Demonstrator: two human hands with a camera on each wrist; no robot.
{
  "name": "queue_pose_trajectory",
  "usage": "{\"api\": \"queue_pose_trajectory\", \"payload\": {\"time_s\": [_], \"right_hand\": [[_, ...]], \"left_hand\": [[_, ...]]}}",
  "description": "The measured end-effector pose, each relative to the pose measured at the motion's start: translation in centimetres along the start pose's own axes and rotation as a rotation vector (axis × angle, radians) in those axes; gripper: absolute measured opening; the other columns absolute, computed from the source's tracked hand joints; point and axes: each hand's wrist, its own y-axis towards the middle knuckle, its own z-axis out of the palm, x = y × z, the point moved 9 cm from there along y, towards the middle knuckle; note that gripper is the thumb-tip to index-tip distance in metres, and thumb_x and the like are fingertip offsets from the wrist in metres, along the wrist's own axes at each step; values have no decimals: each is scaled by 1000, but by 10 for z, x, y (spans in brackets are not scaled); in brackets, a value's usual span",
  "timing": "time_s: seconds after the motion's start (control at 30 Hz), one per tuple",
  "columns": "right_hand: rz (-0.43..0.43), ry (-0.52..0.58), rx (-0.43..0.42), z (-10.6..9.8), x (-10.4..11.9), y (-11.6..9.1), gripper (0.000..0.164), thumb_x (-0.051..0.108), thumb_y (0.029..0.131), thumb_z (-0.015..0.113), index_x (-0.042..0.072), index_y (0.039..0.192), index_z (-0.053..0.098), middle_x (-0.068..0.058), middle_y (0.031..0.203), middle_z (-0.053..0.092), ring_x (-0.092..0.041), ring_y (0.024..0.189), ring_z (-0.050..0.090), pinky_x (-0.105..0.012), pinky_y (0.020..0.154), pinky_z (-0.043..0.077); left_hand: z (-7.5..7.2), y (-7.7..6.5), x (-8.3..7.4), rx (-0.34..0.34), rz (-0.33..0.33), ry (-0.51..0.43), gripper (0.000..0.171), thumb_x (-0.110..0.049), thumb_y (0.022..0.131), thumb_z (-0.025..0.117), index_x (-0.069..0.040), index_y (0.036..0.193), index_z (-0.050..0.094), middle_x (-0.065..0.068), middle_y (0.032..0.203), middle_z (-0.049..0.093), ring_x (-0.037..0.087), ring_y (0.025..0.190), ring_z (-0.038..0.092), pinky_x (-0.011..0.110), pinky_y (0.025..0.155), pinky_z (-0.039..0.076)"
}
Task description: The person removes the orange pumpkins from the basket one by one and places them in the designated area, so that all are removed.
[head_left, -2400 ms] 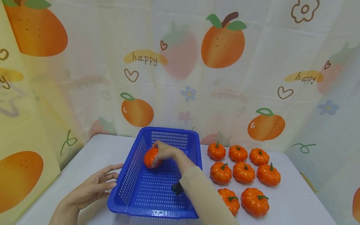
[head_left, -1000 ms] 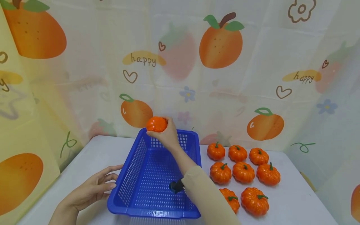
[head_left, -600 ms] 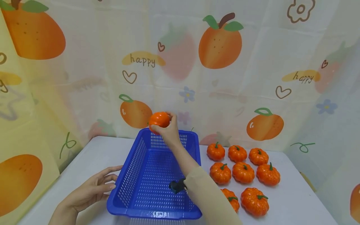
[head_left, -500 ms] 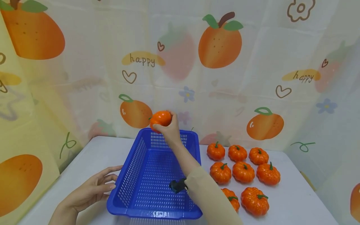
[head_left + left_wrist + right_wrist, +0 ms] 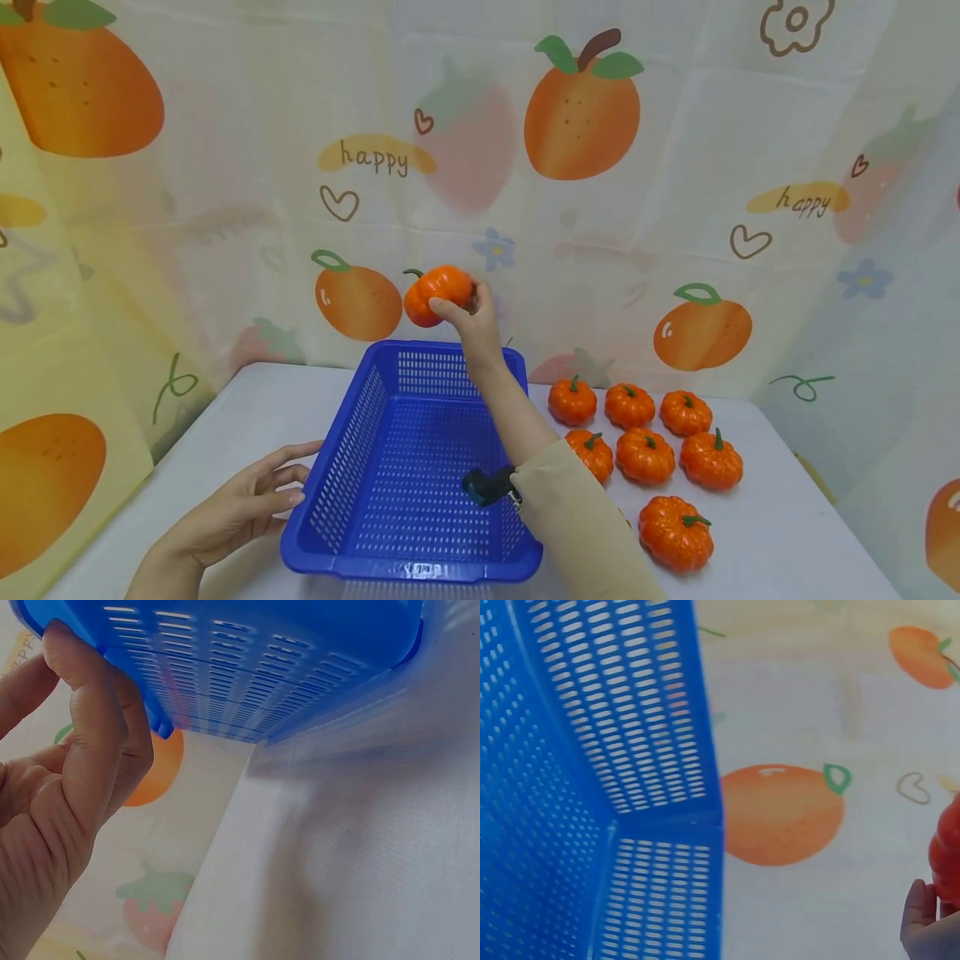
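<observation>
My right hand (image 5: 481,325) grips a small orange pumpkin (image 5: 437,293) above the far end of a blue plastic basket (image 5: 411,571). The pumpkin is tilted, its green stem pointing left, thumb across its near side. In the right wrist view only part of the red-looking pumpkin (image 5: 948,855) shows at the right edge. Inside, the basket holds no pumpkins. My left hand (image 5: 236,504) stands at the basket's left side, fingers loosely bent, fingertips at the rim; the left wrist view shows this hand (image 5: 82,750) beside the slotted wall (image 5: 225,667).
Several orange pumpkins (image 5: 645,456) stand in rows on the white table (image 5: 780,525) right of the basket. My right sleeve (image 5: 585,517) covers part of the near ones. A dark wrist strap piece (image 5: 487,486) hangs over the basket. A fruit-print curtain (image 5: 480,167) stands behind.
My right hand has lifted the pumpkin out of the basket, raised it higher and slightly right, and turned it so the stem shows. The left hand has stayed at the basket's side.
</observation>
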Motion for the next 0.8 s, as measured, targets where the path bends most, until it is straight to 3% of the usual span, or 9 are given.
{"api": "queue_pose_trajectory", "payload": {"time_s": [0.23, 0.37, 0.53, 0.8], "right_hand": [[-70, 39, 36, -8, 26, -1, 62, 22, 82, 65, 8, 138, 42, -15, 133, 57, -14, 110, 57, -28, 99, 49], [-99, 98, 44, -15, 39, 0, 63, 18, 79, 67, 8, 135, 40, -12, 133, 55, -15, 112, 56, -22, 94, 52], [-120, 182, 63, -28, 59, -1, 63, 11, 77, 67, 13, 132, 37, -4, 133, 51, -17, 117, 53, -20, 94, 53], [-143, 205, 86, -61, 89, -7, 67, -6, 80, 60, 9, 141, 37, 2, 134, 47, -16, 122, 50, -19, 96, 53]], "left_hand": [[0, 0, -1, -7, -2, 6, 54, -2, 104, 34, -32, 149, 36, -5, 118, 59, 9, 108, 65, 33, 90, 58], [2, 0, -2, 2, 3, -3, 55, -1, 104, 33, -31, 149, 36, -5, 118, 59, 9, 107, 65, 33, 89, 58], [2, 0, -2, 0, 0, -2, 55, -1, 104, 33, -32, 149, 36, -5, 118, 59, 9, 107, 65, 33, 89, 58], [-1, 0, 1, -26, -33, 6, 53, -3, 104, 35, -35, 147, 38, -5, 117, 60, 9, 107, 65, 33, 90, 58]]}}
